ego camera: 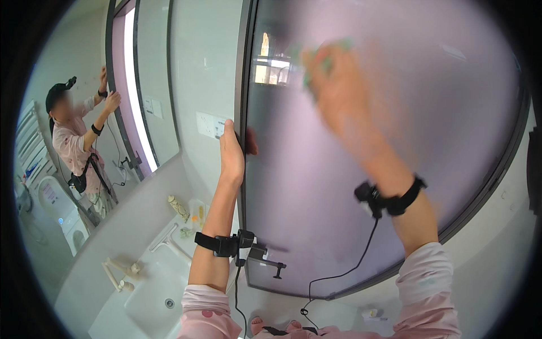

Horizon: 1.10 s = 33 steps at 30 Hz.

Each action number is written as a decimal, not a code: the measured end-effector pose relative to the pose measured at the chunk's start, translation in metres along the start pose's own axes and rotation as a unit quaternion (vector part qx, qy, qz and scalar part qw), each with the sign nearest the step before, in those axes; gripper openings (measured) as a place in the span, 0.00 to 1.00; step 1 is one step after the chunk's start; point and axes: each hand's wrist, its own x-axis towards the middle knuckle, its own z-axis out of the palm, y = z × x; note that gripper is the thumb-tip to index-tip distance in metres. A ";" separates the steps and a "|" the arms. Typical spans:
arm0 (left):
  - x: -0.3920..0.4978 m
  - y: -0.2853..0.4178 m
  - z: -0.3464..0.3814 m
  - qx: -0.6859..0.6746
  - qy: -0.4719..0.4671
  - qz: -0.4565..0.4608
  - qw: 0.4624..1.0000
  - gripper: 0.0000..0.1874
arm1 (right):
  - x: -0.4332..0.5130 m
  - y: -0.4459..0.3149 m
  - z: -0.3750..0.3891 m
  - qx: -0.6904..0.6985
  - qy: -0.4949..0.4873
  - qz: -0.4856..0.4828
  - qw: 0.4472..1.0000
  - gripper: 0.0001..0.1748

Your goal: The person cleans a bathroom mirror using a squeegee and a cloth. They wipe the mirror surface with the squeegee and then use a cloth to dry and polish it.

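With its fingers around the dark metal frame (242,203) of a frosted glass door, my left hand (232,154) grips the door's left edge. Blurred by motion, my right hand (338,84) presses a green cloth (311,76) on the upper part of the glass panel (305,182). The cloth is bunched under the fingers and partly hidden by them. Both wrists wear black straps with small devices and cables. A black door handle (271,259) is below my left hand, beside the left forearm.
At lower left are a white washbasin (152,296), a beige faucet (120,273), a squeegee (164,238) and bottles near the wall. A mirror (156,84) reflects a person at the door. A wall socket (207,125) lies left of the frame. A small item (373,313) is on the floor.
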 end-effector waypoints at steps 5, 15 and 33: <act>0.001 -0.003 0.000 -0.012 -0.002 -0.021 1.000 0.31 | -0.112 -0.076 0.014 0.127 -0.051 -0.185 0.973 0.11; 0.001 0.002 -0.001 -0.004 -0.011 -0.002 1.000 0.32 | 0.111 0.082 0.014 -0.031 0.012 0.028 0.999 0.06; 0.002 -0.001 -0.001 -0.014 -0.029 -0.015 0.999 0.33 | 0.124 0.060 -0.011 -0.061 0.035 -0.063 0.996 0.08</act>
